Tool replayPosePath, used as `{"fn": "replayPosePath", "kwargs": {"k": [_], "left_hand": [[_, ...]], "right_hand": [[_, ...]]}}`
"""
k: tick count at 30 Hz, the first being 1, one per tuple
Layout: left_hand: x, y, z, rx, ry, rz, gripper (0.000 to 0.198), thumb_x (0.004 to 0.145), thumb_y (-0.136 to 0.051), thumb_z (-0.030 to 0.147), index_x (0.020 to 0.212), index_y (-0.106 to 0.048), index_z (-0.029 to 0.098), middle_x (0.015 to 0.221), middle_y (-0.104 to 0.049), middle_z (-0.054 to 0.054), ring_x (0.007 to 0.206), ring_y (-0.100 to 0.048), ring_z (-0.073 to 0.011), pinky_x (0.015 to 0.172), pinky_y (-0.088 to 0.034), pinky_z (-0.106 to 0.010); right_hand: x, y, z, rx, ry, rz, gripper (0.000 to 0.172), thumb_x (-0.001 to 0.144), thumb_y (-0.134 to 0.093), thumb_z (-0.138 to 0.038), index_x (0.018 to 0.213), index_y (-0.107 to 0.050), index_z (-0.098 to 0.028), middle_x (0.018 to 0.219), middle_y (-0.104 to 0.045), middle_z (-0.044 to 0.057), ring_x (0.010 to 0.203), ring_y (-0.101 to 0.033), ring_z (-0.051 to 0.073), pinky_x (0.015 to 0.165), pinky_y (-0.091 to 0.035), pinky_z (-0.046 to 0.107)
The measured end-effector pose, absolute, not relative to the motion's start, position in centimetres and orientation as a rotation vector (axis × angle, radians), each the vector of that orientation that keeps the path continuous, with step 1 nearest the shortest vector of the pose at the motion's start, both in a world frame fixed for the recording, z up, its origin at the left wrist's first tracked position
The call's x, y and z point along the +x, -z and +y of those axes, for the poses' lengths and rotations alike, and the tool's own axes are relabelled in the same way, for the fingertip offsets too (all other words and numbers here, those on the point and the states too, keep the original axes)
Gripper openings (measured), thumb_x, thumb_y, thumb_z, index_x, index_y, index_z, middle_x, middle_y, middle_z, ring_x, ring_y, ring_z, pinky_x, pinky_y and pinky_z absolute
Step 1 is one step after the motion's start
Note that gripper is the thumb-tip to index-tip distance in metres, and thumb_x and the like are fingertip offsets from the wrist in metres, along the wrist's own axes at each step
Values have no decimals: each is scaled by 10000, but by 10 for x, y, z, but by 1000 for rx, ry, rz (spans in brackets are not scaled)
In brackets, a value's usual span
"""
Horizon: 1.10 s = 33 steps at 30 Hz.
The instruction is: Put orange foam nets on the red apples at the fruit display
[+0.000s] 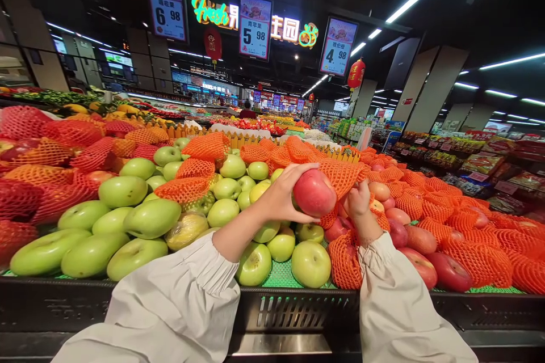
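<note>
My left hand (284, 195) grips a red apple (314, 192), holding it just above the fruit display where the green apples (151, 217) meet the red ones. My right hand (360, 203) is closed on an orange foam net (340, 177) that lies against the apple's right side. Both arms wear white sleeves. Around the hands lie more red apples (419, 265), some bare and some in orange nets.
The black display bin edge (276, 309) runs across in front of me. Red-netted fruit (25, 159) fills the left. Price signs (254, 26) hang overhead. Shelves with packaged goods (481, 164) stand at the right, and aisles stretch behind.
</note>
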State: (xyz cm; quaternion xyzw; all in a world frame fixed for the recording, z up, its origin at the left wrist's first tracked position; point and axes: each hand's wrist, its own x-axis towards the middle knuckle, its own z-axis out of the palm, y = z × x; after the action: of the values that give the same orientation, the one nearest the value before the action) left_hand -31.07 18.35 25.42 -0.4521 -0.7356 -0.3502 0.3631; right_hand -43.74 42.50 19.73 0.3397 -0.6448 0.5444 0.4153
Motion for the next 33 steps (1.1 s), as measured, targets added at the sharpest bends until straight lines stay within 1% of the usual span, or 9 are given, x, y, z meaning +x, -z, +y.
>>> {"fn": "replayPosePath", "kwargs": {"k": [5,8,10,12,15,17,21,26,33], "left_hand": [[-311,-255,183,-1187,764,-1982,972,596,-919,447,1422,-453,237,1637,-314,-215,1498,-331,-397,1220,-287,-617],[-311,-254,183,-1079,698,-1977,997,543,-926,505,1391,-483,223,1677,-198,-228,1533,-198,-452,1216,-221,-674],[-311,-254,183,-1028,686,-1990,1012,504,-932,537,1366,-500,226,1679,-195,-225,1534,-158,-474,1204,-213,-691],[-311,-253,184,-1027,700,-2022,1008,511,-927,546,1365,-491,234,1642,-292,-224,1514,-235,-462,1195,-241,-676],[-311,-253,184,-1068,778,-2046,985,570,-906,510,1397,-443,240,1503,-496,-190,1398,-466,-388,1164,-358,-586],[-312,-253,184,-1040,816,-2024,964,586,-896,495,1391,-433,236,1436,-548,-170,1336,-532,-361,1131,-413,-546],[-315,-253,184,-929,818,-1965,932,583,-895,499,1346,-445,206,1387,-571,-181,1298,-555,-369,1104,-432,-554],[-315,-253,185,-964,827,-1976,949,582,-899,489,1350,-425,196,1401,-559,-198,1303,-563,-371,1093,-451,-554],[-313,-253,185,-1026,823,-1972,938,580,-891,485,1346,-423,210,1407,-550,-197,1313,-563,-372,1101,-460,-553]], "right_hand": [[-428,-197,418,925,-1619,-1602,178,699,-546,-321,835,-437,-283,713,-559,-19,612,-551,183,637,-566,357],[-424,-199,417,958,-1679,-1585,263,725,-589,-381,762,-351,-275,616,-413,-54,537,-439,157,553,-504,310],[-421,-200,415,954,-1730,-1575,333,730,-626,-430,746,-333,-275,599,-370,-59,528,-405,160,528,-475,307],[-417,-205,412,922,-1819,-1549,370,722,-658,-495,731,-359,-278,610,-403,-44,554,-430,175,547,-480,330],[-407,-219,407,787,-1964,-1450,371,752,-616,-601,699,-455,-270,680,-518,6,656,-525,211,638,-511,377],[-397,-230,405,672,-1901,-1379,324,787,-608,-562,723,-553,-249,788,-592,31,767,-578,219,724,-517,379],[-372,-245,405,700,-1527,-1344,212,823,-678,-435,857,-664,-226,903,-629,33,891,-599,201,839,-496,350],[-361,-243,395,962,-1518,-1754,398,827,-718,-583,1031,-689,-242,1027,-709,69,971,-650,237,870,-538,380],[-367,-245,391,954,-1585,-1787,398,843,-705,-616,876,-649,-224,883,-659,37,847,-608,191,809,-519,329]]}}
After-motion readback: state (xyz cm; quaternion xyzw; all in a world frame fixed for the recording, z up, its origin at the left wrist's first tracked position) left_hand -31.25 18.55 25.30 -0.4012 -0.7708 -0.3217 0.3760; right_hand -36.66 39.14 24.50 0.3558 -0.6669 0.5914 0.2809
